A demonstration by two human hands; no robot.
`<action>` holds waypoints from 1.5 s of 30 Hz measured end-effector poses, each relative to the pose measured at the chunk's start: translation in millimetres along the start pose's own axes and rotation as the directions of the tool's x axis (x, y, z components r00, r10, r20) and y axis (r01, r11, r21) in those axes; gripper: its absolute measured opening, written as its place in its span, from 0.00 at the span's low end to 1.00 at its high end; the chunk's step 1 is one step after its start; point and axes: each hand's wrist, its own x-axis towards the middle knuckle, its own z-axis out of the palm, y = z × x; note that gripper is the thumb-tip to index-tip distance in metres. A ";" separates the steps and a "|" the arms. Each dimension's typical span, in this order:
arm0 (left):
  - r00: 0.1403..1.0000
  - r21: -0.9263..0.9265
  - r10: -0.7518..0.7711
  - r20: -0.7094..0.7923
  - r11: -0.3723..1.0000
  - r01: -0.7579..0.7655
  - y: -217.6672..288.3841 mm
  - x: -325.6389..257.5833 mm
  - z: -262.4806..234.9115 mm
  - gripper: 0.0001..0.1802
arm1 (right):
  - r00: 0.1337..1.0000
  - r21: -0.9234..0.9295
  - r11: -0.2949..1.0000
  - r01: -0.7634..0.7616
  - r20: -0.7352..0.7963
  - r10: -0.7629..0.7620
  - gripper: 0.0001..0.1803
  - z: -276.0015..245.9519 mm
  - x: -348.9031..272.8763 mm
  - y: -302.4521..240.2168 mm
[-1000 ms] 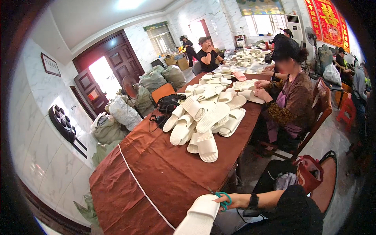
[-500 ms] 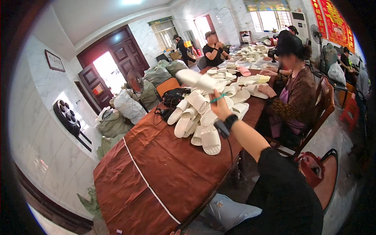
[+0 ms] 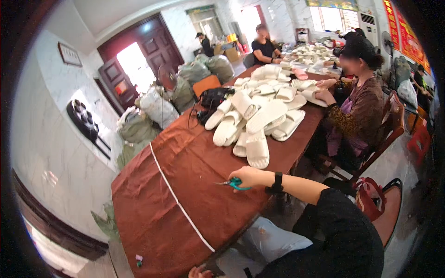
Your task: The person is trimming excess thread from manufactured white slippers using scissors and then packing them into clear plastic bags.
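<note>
One hand did the visible work: my right hand (image 3: 248,177) was closed around a pair of teal-handled scissors (image 3: 233,183), blades pointing left, held over the rust-brown tablecloth (image 3: 185,185) near the table's edge. My left hand (image 3: 199,273) showed only as fingertips at the lower rim, so I could not tell its grip. White slippers (image 3: 257,123) lay heaped farther up the table, well apart from the scissors.
</note>
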 end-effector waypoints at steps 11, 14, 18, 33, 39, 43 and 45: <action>0.998 -0.061 0.050 -0.041 0.997 -0.053 -5.2 -7.4 -20.7 0.21 | 0.957 0.383 0.892 -0.239 -0.065 0.284 0.29 48.0 18.9 33.9; 0.989 -0.075 0.025 -0.147 0.996 -0.037 -14.5 -15.8 -34.0 0.21 | 0.922 0.303 0.928 -0.217 -0.248 0.297 0.26 26.3 23.8 86.1; 0.980 -0.055 0.028 -0.196 0.998 -0.039 -13.0 -19.3 -40.7 0.20 | 0.862 0.310 0.892 -0.328 -0.289 0.417 0.25 -11.2 24.0 123.6; 0.994 0.030 -0.031 -0.106 0.999 0.035 -10.3 -8.4 -14.9 0.21 | 0.918 0.379 0.898 -0.223 -0.229 0.324 0.27 -19.7 -10.5 86.3; 0.999 0.086 -0.018 0.041 0.996 0.015 -6.5 13.7 12.7 0.21 | 0.990 0.200 0.972 0.124 -0.091 -0.108 0.20 14.7 -12.8 28.3; 0.995 0.094 -0.025 0.095 0.995 0.016 -4.8 11.8 32.7 0.21 | 0.952 0.036 0.954 0.297 -0.089 -0.293 0.18 45.0 -10.1 8.4; 0.995 0.093 -0.038 0.089 0.995 0.029 -8.9 10.2 34.8 0.21 | 0.964 -0.182 0.947 0.264 0.017 -0.266 0.15 50.1 -7.7 7.9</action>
